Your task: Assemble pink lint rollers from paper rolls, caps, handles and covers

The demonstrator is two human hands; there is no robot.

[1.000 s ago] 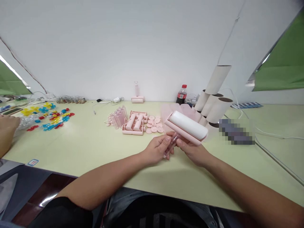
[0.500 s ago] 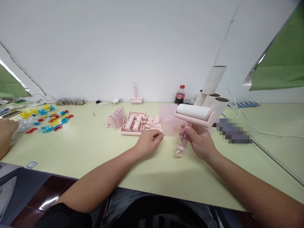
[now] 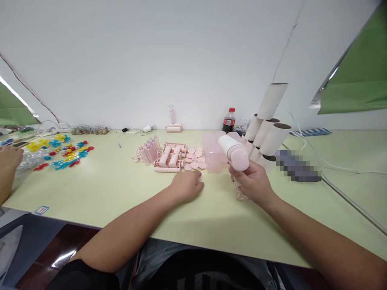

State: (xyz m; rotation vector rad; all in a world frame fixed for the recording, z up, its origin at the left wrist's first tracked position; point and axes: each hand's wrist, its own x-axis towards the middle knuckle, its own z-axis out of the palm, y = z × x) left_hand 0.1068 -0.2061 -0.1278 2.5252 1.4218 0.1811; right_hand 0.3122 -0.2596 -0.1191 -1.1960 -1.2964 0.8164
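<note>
My right hand (image 3: 255,181) is closed round the clear handle of a lint roller (image 3: 231,151), whose white roll and pink end cap face me above the fingers. My left hand (image 3: 186,186) rests on the table, fingers slightly apart and nothing in it, just in front of the pink discs (image 3: 195,158). Left of the discs lie pink roller frames (image 3: 171,157), and beyond them a bunch of clear pink handles (image 3: 149,151). Translucent pink covers (image 3: 213,151) stand behind the held roller.
White paper rolls (image 3: 272,100) are stacked at the right beside a blurred dark item (image 3: 298,166) and cables. A cola bottle (image 3: 229,121) and another lint roller (image 3: 173,127) stand by the wall. Another person's hand (image 3: 9,165) is at far left, near colourful plastic pieces (image 3: 69,151).
The lint roller has been turned so its end cap points toward me. My left hand has opened from a curled pose and lowered slightly.
</note>
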